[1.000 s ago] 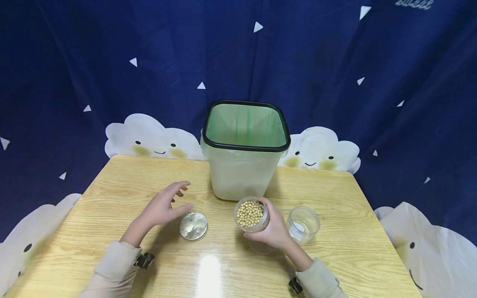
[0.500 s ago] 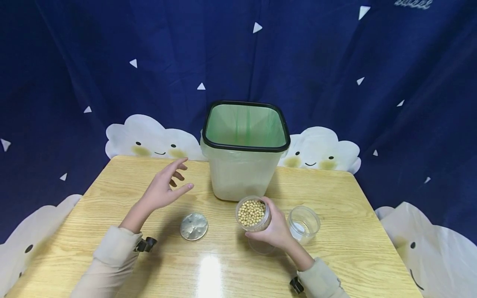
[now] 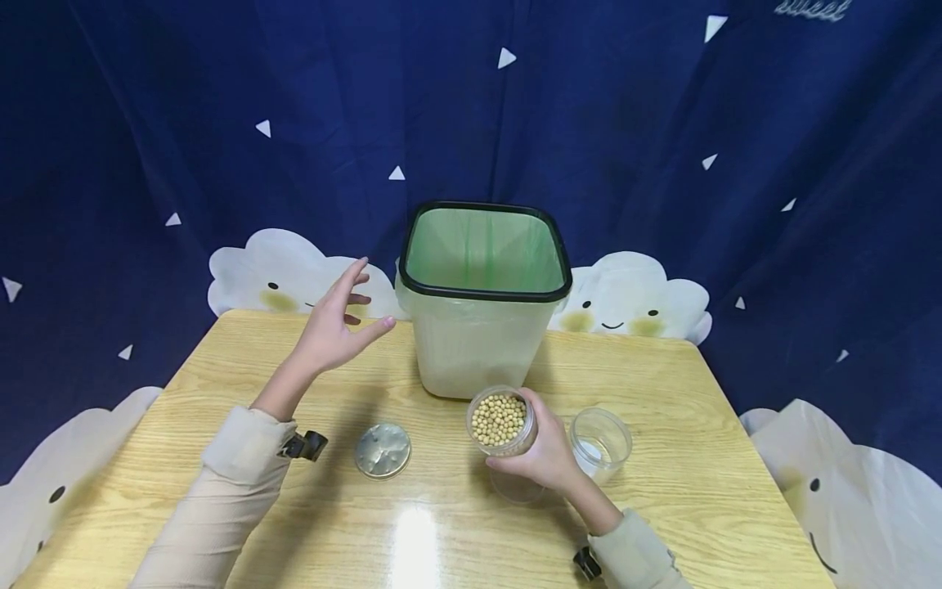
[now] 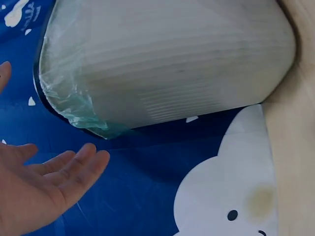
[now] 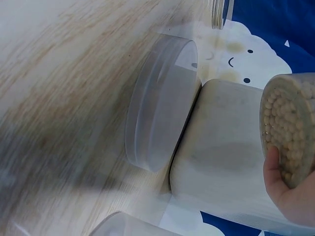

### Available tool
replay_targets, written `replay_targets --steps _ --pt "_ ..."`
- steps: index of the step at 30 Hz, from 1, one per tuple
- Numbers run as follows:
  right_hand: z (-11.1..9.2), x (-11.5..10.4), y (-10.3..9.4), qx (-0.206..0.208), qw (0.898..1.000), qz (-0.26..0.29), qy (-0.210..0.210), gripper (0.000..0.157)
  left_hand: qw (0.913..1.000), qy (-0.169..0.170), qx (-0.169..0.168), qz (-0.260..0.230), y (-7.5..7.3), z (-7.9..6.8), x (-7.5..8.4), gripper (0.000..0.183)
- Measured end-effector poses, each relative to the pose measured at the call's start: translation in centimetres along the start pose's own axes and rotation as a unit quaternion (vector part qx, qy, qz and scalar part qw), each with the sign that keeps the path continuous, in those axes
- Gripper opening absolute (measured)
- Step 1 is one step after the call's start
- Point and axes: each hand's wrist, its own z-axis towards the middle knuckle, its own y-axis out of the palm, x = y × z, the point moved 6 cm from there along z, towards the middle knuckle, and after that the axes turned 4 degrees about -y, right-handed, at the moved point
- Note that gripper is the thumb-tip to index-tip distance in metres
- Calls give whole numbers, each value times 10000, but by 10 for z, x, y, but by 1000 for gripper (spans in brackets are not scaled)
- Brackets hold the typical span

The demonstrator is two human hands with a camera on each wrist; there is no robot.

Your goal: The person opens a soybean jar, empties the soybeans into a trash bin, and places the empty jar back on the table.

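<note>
My right hand [image 3: 543, 454] grips a clear plastic jar [image 3: 531, 438] filled with round pale-yellow beans [image 3: 496, 420]; the jar's top has no lid on it. In the right wrist view, a thumb [image 5: 276, 179] curls against the bean jar [image 5: 290, 128], held above the table. My left hand [image 3: 331, 327] is raised left of the bin [image 3: 478, 352], fingers spread, holding nothing. The left wrist view has the left hand [image 4: 44, 189] just off the bin's bagged rim. A silvery round disc with a crumpled surface [image 3: 383, 450] lies on the table.
A translucent round lid [image 3: 518, 491] lies below the held jar, and shows large in the right wrist view [image 5: 157, 108]. Right of the hand stands a second clear jar [image 3: 607, 433]. The tall bin with black rim [image 3: 486, 292] and green liner stands at the back, before a blue curtain [image 3: 309, 98].
My left hand has moved up and away from the silvery disc, toward the left side of the bin. The right hand and the bean jar have stayed nearly still.
</note>
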Motion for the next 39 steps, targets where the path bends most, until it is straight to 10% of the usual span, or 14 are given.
replay_targets --steps 22,39 --pt "0 6 -11 70 9992 289 271 94 9954 -678 -509 -442 29 51 14 82" --pt "10 -35 -39 89 9972 519 536 87 9968 -561 -411 -397 35 53 9 81"
